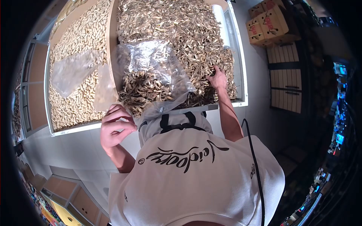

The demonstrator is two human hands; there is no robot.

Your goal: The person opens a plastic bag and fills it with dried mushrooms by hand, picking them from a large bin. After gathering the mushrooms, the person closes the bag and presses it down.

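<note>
Dried brown strips [169, 22] fill the right compartment of a white-edged bin, and peanuts [81, 37] fill the left one. My right hand [218, 80] reaches onto the strips near the bin's right side, fingertips among them, fingers apart. Over the front of the bin my left hand [117, 126] is raised with its fingers curled; whether anything is between them is hidden. Beside it, a clear plastic bag [151, 56] lies on the strips, its lower end reaching the front edge.
A cardboard divider [112, 49] separates the compartments. Clear plastic sheets [73, 71] lie on the peanuts. A white roll [220, 24] rests at the bin's right side. Printed cartons [269, 22] stand on a slatted cabinet [286, 79] at right. A black cable [254, 162] hangs over my shirt.
</note>
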